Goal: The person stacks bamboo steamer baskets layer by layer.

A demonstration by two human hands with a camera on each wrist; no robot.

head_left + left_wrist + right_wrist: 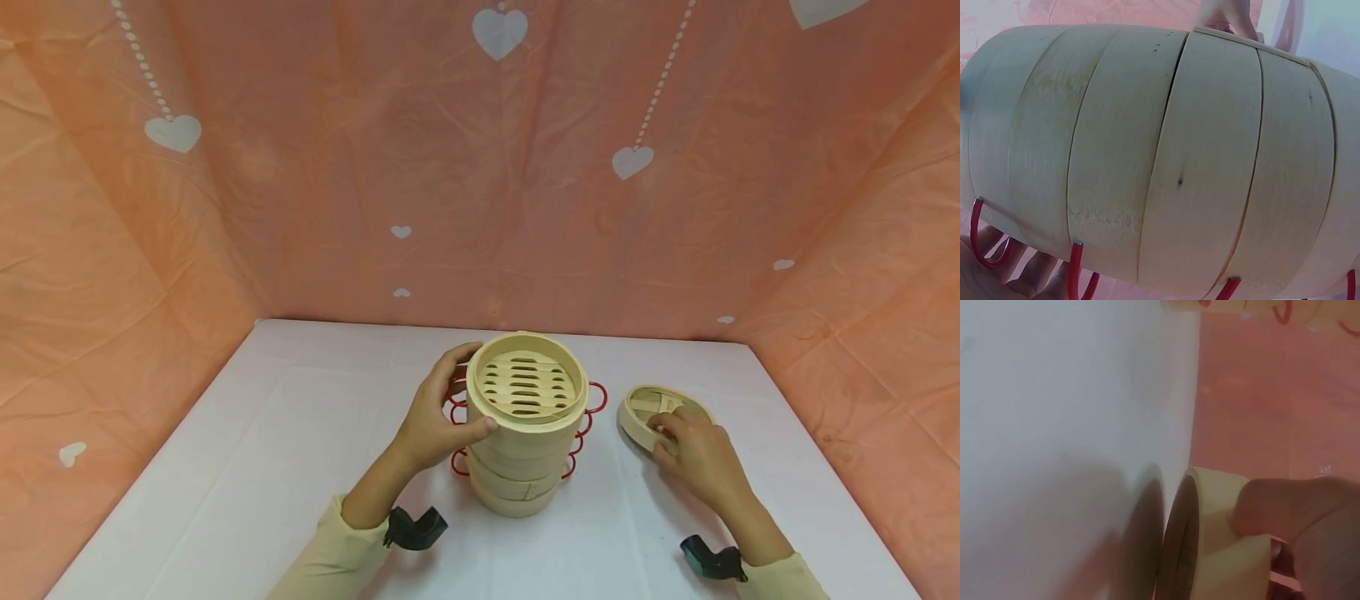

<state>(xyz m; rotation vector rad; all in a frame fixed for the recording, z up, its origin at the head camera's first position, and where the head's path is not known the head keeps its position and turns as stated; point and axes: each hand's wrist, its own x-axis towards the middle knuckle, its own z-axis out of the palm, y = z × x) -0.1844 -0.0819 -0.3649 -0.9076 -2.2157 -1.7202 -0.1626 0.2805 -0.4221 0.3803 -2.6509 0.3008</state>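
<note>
A tall stack of round bamboo steamer baskets [521, 467] stands upright on the table, with red loop handles on both sides and a slotted base showing in the top tier. My left hand [438, 412] grips the stack's upper left side, thumb in front and fingers behind; the left wrist view shows those fingers [1035, 275] beside the red handles. To the right, my right hand [697, 454] holds a shallow round bamboo steamer lid [636, 425] by its near side. In the right wrist view the thumb lies on the outer wall of the lid [1216, 550], which is tilted, its hollow underside partly showing.
A white-covered table [300, 400] lies under everything. Orange cloth with white hearts [517, 208] walls the back and both sides. Black wrist devices [416, 529] sit below both hands. A strip of table separates the stack from the lid.
</note>
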